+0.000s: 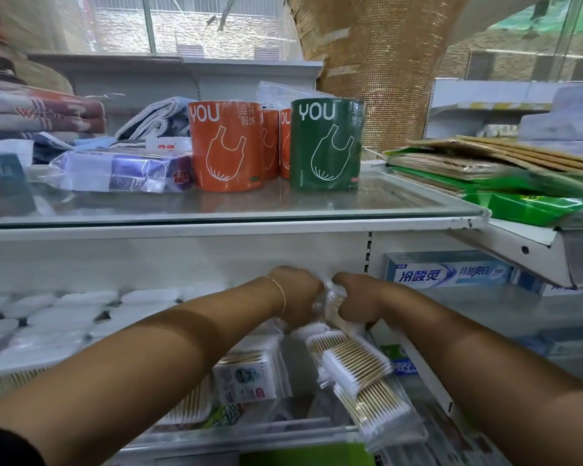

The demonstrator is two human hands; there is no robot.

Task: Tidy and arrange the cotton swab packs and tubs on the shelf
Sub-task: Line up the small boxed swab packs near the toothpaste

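Note:
Both my hands reach deep into the lower shelf, under the glass shelf above. My left hand [298, 294] and my right hand [357, 302] are side by side, together gripping a clear cotton swab pack [334, 299] held upright at the back. Below them lie more clear packs of wooden-stick swabs [354, 359], overlapping and slanting toward the shelf's front right. A printed swab pack [246, 376] stands left of them. White-lidded round tubs [51, 317] fill the shelf's left side in rows.
Orange rolls [224, 146] and a green roll [327, 144] marked YOU stand on the glass shelf [216, 210] above. Toothpaste boxes [451, 272] sit in the right bay behind a white divider [424, 368]. Green packs [519, 196] lie at upper right.

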